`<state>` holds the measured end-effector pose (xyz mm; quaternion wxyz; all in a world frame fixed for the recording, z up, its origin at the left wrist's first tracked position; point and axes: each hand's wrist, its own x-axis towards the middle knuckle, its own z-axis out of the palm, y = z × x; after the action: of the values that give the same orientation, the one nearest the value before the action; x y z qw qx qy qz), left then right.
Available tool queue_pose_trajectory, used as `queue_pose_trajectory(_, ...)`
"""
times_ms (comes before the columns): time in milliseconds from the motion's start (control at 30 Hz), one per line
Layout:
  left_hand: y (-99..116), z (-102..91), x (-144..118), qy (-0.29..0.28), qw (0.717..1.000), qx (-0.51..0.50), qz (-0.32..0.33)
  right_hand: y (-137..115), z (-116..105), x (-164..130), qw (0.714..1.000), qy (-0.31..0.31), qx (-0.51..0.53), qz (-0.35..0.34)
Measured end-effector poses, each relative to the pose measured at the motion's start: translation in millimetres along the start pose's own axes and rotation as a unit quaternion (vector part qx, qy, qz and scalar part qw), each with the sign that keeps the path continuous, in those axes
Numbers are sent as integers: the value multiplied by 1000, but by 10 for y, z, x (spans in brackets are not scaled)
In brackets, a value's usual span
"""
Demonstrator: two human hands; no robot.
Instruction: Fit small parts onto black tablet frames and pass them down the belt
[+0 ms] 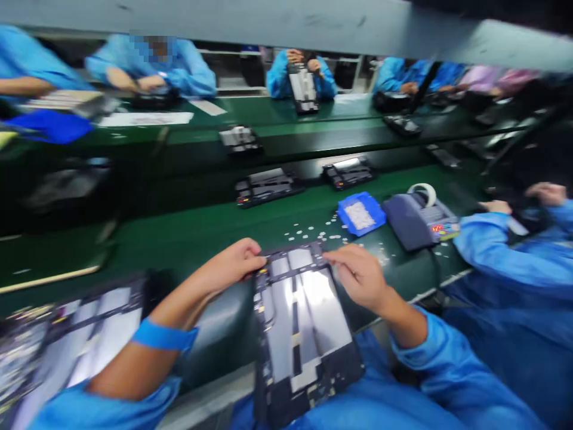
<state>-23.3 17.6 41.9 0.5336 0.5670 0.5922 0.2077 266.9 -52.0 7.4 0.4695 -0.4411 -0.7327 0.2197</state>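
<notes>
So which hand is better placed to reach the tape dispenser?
Likely your right hand: it's nearer the tape dispenser; your left hand is at the opposite edge of the open device.

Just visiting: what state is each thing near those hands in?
Flat device: opened, inner parts showing.
Left hand: gripping its upper left corner.
Right hand: fingertips at its upper right corner.
Blue wrapping: open, white pieces inside.
Loose pieces: scattered across the bench.
Tape dispenser: red display lit, roll fitted.
</notes>
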Motion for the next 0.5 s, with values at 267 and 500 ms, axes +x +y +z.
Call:
queue_pose_trajectory(267,-158,-68,172,31,999,30,-28,974,-1027,-886,747,492,252,369)
queue_pose_trajectory(500,-256,-144,181,93,991,81,54,1406,-1760,-718,711,489,280,421)
